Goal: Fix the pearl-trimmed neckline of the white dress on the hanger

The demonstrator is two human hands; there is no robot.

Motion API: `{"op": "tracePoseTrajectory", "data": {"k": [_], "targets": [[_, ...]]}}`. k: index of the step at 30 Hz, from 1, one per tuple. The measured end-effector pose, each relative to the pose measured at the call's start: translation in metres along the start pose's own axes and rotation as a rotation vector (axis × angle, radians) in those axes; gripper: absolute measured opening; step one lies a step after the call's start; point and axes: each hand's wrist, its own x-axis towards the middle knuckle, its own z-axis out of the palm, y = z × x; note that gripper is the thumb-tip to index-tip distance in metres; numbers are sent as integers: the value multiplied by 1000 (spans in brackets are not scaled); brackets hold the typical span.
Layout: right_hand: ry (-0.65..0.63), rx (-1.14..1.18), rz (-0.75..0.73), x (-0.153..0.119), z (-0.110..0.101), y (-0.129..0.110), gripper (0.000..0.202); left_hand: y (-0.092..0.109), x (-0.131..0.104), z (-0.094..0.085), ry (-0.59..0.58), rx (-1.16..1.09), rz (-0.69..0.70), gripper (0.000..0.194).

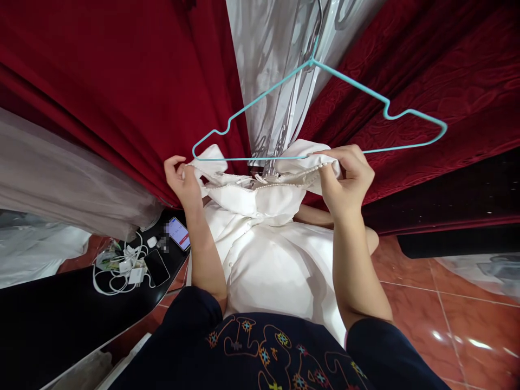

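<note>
A white dress (280, 260) with a beaded neckline lies over my lap, its top edge stretched between both hands. My left hand (184, 181) pinches one end of the neckline at the left. On the other side, my right hand (349, 179) grips the opposite end, thumb on the beaded edge. Just beyond the neckline hangs a light blue hanger (351, 81), its bottom bar crossing behind the dress's top and partly hidden by the white fabric and my right hand.
Dark red drapes (122, 81) stand ahead, with whitish clear-wrapped garments (268, 65) between them. At left, a black table (60, 303) bears a lit phone (179, 234), a dark phone (157, 267) and tangled white cables (117, 290). Reddish floor tiles (414, 309) show at right.
</note>
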Motion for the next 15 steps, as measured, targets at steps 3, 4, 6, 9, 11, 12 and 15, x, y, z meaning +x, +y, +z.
{"op": "tracePoseTrajectory", "data": {"k": [3,4,6,9,11,12,15], "targets": [[-23,-1,2,1,-3,-3,31,12,27,2,65,-1,68,24],[-31,5,3,0,-4,-4,30,19,36,6,36,-6,81,27],[-35,20,-4,-2,-4,-8,27,34,47,14,-31,-19,120,27],[-14,38,-31,-6,-3,-12,23,64,46,28,-146,-9,153,23],[2,36,-36,-7,-3,-13,24,84,36,36,-184,47,130,21],[10,33,-34,-7,-3,-13,25,91,30,39,-190,70,121,21],[16,25,-20,-7,-3,-11,28,98,20,46,-219,51,100,22]]}}
